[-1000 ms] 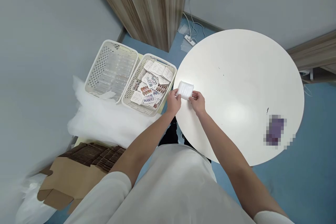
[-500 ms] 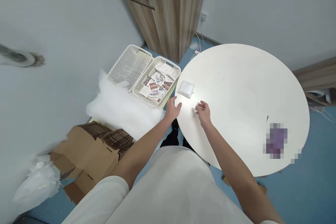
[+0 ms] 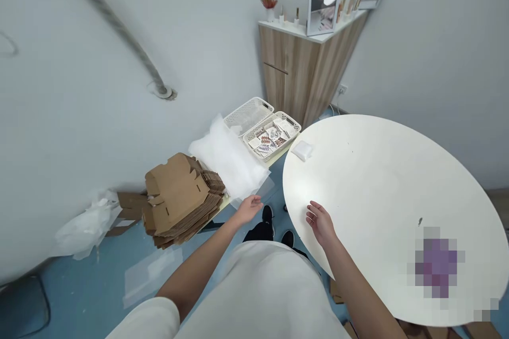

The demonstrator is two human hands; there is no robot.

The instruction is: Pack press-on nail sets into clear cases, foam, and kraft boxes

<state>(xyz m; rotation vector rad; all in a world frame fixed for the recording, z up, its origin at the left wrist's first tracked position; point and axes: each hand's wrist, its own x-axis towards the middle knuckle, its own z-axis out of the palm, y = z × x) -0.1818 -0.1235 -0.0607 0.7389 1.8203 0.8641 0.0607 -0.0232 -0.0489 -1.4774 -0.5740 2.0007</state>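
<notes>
My left hand (image 3: 249,208) is off the table, beside the lower corner of a stack of white foam sheets (image 3: 234,161). Nothing shows in its loosely stretched fingers; whether it touches a sheet corner I cannot tell. Over the near left part of the white round table (image 3: 382,185) is my right hand (image 3: 321,224), fingers apart and holding nothing. A small white wrapped packet (image 3: 303,151) lies at the table's left edge, beyond both hands.
Left of the table, a low bench bears a basket of printed cards (image 3: 272,137), a basket of clear pieces (image 3: 250,115) and stacked flat cardboard boxes (image 3: 181,198). A wooden cabinet (image 3: 294,74) stands behind. A blurred purple patch (image 3: 437,265) is at the table's right.
My left hand has left the table edge by the packet and moved toward the foam sheets. The right hand has drawn back from the packet. The view has tilted up and turned.
</notes>
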